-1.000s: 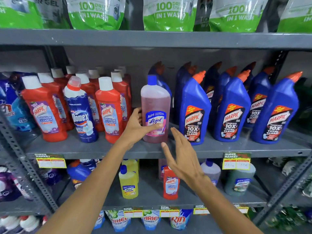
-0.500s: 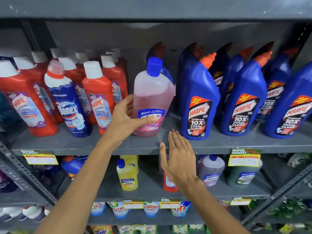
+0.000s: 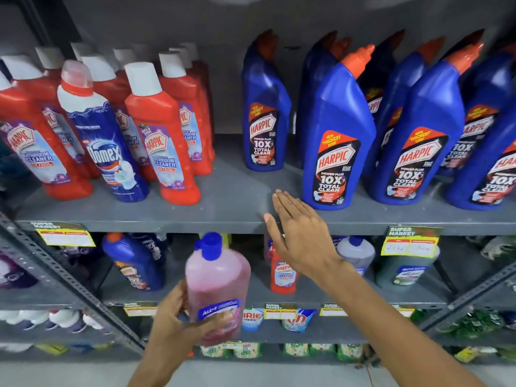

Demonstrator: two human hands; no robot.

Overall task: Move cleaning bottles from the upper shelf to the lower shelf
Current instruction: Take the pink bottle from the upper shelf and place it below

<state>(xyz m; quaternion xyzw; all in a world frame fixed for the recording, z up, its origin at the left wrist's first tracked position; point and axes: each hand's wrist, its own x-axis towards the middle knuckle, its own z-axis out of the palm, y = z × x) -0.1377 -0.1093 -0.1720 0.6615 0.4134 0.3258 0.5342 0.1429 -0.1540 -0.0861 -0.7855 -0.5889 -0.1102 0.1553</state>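
My left hand grips a pink bottle with a blue cap, held upright in front of the lower shelf, off the upper shelf. My right hand is flat and empty, fingers extended over the upper shelf's front edge, just left of a blue Harpic bottle. On the upper shelf, several red Harpic bottles and a Domex bottle stand on the left, with several blue Harpic bottles on the right. A bare gap lies between them.
The lower shelf holds a blue bottle, a small red Harpic bottle, a pale bottle and a dark green one. Yellow price tags hang on the shelf edges. A perforated diagonal brace runs at left. Detergent packs sit lower.
My left hand lifted the pink bottle off the upper shelf and brought it down in front of the lower shelf. My right hand stayed near the upper shelf edge. The camera moved closer.
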